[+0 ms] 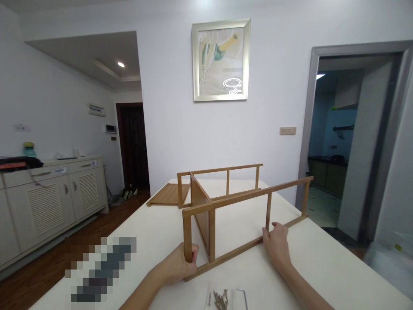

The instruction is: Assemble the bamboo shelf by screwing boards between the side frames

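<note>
A wooden shelf frame (pixel 248 196) lies on its side on the white table, its two ladder-like side pieces joined by a shelf panel (pixel 200 206) near the left end. My left hand (pixel 180 263) is closed around the short end bar of the near side piece. Farther right, my right hand (pixel 276 243) grips the lower rail beside the middle crossbar, thumb and fingers on either side of it. Close to the table's front, several screws (pixel 220 299) lie in a clear plastic bag, with a hex key (pixel 242 297) to their right.
Another slatted wooden panel (pixel 169 194) lies flat at the table's far left. A blurred-out dark object (pixel 106 271) rests on the left side of the white table (pixel 142 224). The wall stands behind the table, with a doorway at right and a cabinet (pixel 58 193) at left.
</note>
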`<state>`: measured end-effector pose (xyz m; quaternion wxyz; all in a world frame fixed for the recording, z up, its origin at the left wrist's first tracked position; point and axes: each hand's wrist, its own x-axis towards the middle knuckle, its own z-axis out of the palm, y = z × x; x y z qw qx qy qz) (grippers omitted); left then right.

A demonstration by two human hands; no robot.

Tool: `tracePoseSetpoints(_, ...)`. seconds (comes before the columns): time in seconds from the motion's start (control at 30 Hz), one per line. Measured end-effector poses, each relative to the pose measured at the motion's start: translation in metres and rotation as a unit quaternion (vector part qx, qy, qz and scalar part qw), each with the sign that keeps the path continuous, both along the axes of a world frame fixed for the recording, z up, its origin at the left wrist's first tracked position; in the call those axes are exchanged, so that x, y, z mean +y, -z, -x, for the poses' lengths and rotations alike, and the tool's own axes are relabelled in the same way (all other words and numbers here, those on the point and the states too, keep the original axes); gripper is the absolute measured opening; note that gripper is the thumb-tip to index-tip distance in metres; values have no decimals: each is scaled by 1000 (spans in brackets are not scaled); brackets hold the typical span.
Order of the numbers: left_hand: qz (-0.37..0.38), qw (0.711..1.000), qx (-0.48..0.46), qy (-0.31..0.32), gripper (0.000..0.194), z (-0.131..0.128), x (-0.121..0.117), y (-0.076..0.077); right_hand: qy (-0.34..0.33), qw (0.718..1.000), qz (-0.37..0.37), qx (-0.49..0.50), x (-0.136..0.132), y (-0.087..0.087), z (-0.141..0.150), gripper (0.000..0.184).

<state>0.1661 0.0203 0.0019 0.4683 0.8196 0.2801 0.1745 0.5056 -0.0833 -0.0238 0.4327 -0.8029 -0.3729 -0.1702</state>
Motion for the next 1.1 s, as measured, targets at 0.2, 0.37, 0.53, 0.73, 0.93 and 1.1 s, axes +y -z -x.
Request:
tracePoseSetpoints(0.2, 8, 1000, 15, 2, 16, 0, 6, 2, -64, 991, 12, -117, -6, 2, 14, 24)
tracePoseSetpoints(0.37, 16, 1000, 16, -1, 17, 2, 9, 4, -198, 968, 1, -157, -8, 5, 39, 17)
tracePoseSetpoints(0.53, 14, 1000, 12, 10, 15, 3, 4, -1, -256, 952, 10, -168, -11, -9, 75, 15)
tracePoseSetpoints(0.73, 22, 999, 18, 18, 14, 4, 0, -3, -301, 935, 34, -183, -33, -32, 131, 15)
tracePoseSetpoints(0.93, 7, 998, 38, 42, 14, 7, 3, -3, -266, 939, 71, -205, -107, -22, 177, 16)
tracePoseSetpoints(1.1, 19, 998, 46, 49, 11, 8, 1, -7, -166, 961, 35, -217, -146, 12, 179, 13)
